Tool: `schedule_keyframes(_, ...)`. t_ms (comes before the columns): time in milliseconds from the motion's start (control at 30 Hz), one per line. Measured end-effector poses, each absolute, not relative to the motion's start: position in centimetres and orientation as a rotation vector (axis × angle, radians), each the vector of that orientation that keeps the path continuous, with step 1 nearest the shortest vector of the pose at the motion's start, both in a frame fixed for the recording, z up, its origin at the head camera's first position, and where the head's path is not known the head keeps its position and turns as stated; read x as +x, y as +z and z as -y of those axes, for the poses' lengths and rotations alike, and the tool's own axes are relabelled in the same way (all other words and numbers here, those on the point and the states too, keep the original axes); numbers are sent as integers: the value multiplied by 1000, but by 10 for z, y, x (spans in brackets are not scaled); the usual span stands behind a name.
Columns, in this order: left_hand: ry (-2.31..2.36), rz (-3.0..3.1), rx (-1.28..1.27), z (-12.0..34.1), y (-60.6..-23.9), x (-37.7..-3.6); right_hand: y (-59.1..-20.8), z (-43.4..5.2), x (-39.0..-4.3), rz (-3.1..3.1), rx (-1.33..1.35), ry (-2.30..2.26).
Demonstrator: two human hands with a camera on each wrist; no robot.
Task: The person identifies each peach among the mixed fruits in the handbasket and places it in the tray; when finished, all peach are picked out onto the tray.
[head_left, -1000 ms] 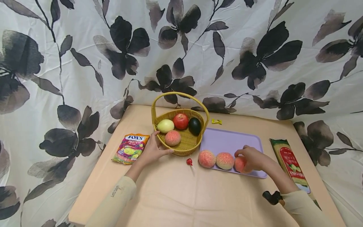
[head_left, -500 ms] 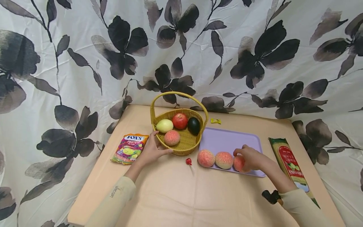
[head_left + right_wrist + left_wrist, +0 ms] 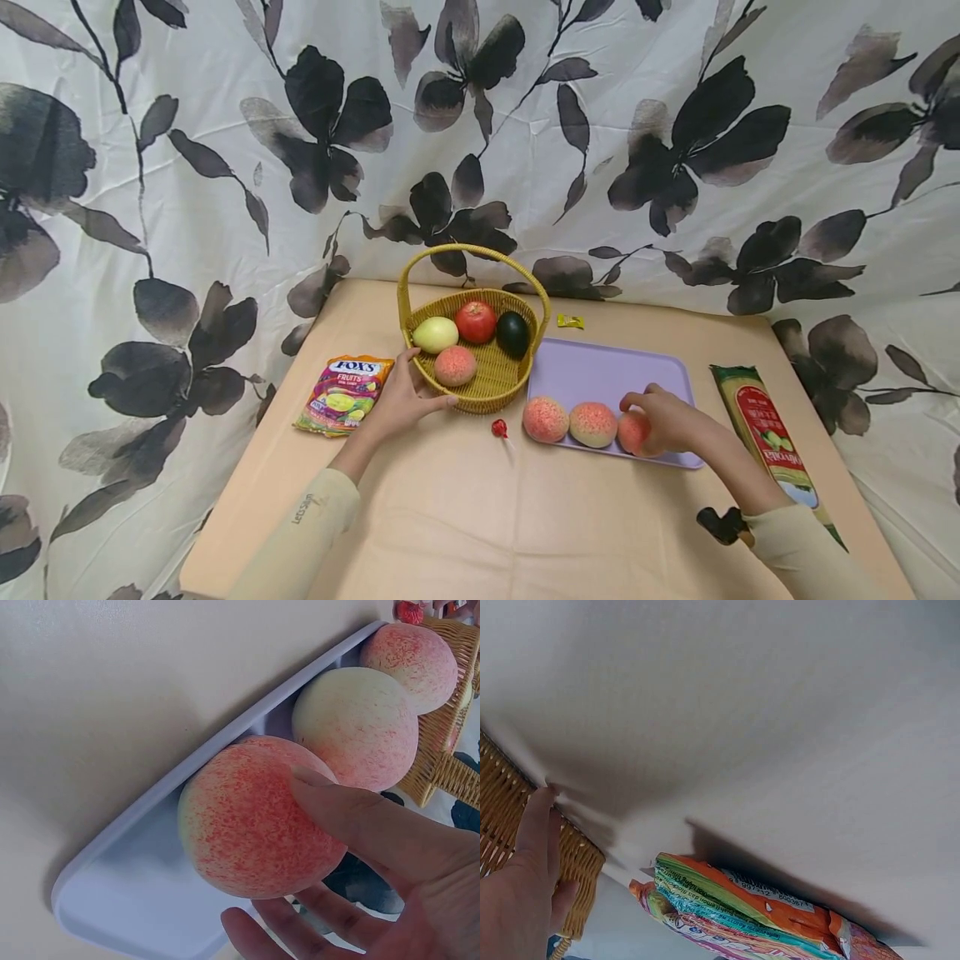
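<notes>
The right hand [image 3: 663, 421] is clamped on a peach [image 3: 259, 817] at the lavender tray's [image 3: 600, 375] front edge; the left hand [image 3: 401, 396] grips the wicker basket [image 3: 487, 392] rim. The peach seems ready for lifting, which calls for a steady hold.

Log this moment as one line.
left hand: holds basket rim | right hand: grips peach on tray | two peaches beside it

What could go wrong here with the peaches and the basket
The right hand grips the end peach, which touches the middle peach; lifting could nudge that one toward the tray's near edge. The left hand holds the basket at one side only, so it might tip.
</notes>
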State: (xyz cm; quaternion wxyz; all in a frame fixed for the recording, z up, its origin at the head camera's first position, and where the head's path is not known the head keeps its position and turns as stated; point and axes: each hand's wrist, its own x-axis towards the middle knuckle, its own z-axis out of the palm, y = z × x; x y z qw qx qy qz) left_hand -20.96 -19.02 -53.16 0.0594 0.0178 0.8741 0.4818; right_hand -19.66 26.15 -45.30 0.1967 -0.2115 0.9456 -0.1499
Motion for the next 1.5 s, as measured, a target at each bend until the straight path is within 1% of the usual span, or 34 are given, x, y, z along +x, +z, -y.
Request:
schedule_keyframes(167, 1450, -2642, 45, 191, -532, -209, -443, -256, -198, -2640, -561, -382)
schedule_keyframes(300, 1443, -2648, 44, 191, -532, -209, -425, -237, -204, -2664, -572, -348)
schedule_keyframes(600, 1461, -2638, 50, 192, -532, -208, -380, -162, -227, -2666, -790, -345)
schedule_keyframes(800, 1490, -2616, 39, 192, -530, -206, -364, -104, -245, -2627, -934, -318)
schedule_keyframes(1067, 1495, -2604, 41, 189, -529, -207, -374, -40, -272, -2596, -1072, -238)
schedule_keyframes(1500, 1441, -2654, 55, 191, -529, -208, -407, 17, -293, -2457, -1142, -57)
